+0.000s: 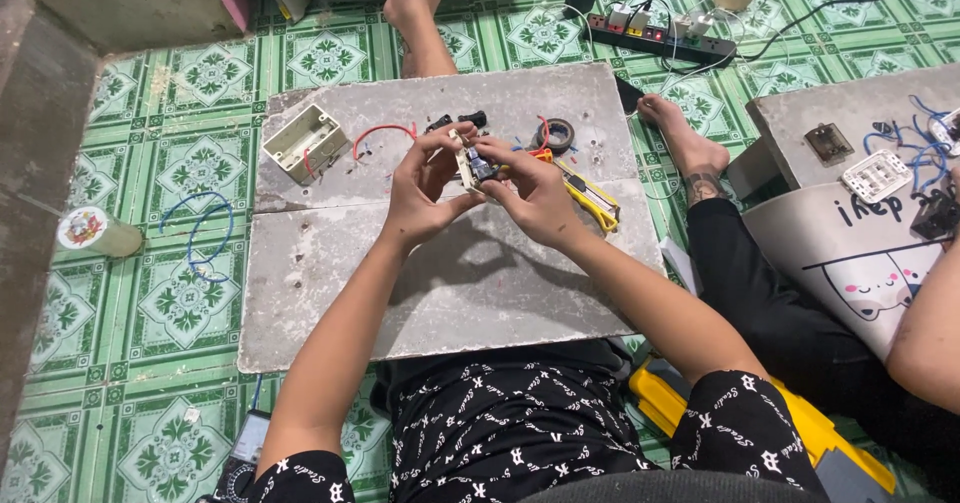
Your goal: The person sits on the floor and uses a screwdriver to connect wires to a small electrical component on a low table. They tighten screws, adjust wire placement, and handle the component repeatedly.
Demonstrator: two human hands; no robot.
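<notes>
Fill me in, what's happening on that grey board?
A person sitting on the tiled floor holds a small cream switch part between the left hand and right hand, above a grey board. On the board lie a cream wall box, a red wire, black tape and a yellow utility knife.

A board point(440, 283) lies on the floor point(180, 293) before the seated person. On its far left sits a box point(304, 141), on its far right a tape roll point(556, 135); a power strip point(660, 39) lies behind.
</notes>
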